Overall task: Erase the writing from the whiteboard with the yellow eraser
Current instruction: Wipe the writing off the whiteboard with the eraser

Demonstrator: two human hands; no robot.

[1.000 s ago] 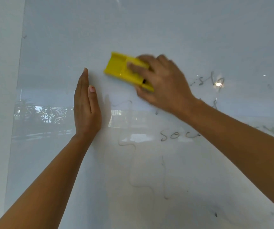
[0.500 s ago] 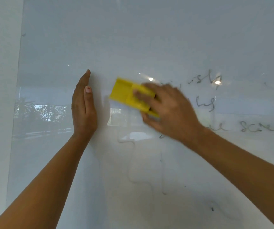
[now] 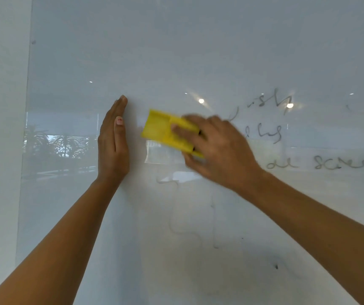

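The glossy whiteboard [image 3: 176, 51] fills the view. My right hand [image 3: 218, 150] grips the yellow eraser [image 3: 163, 130] and presses it flat on the board at centre; the hand looks blurred. My left hand [image 3: 114, 142] lies flat against the board just left of the eraser, fingers straight and together, holding nothing. Faint grey writing [image 3: 269, 102] shows to the right of the eraser, with more words [image 3: 348, 164] lower right. Thin squiggly lines [image 3: 174, 216] run down the board below the eraser.
The board's left edge [image 3: 26, 150] meets a plain pale wall [image 3: 0, 128]. Window reflections of trees [image 3: 60, 148] and ceiling lights [image 3: 201, 101] show on the glossy surface. A small dark mark [image 3: 276, 266] sits low on the board.
My right hand has wiped the eraser down from the upper board to mid height, then slightly left toward my left hand. The left hand has stayed flat in place.
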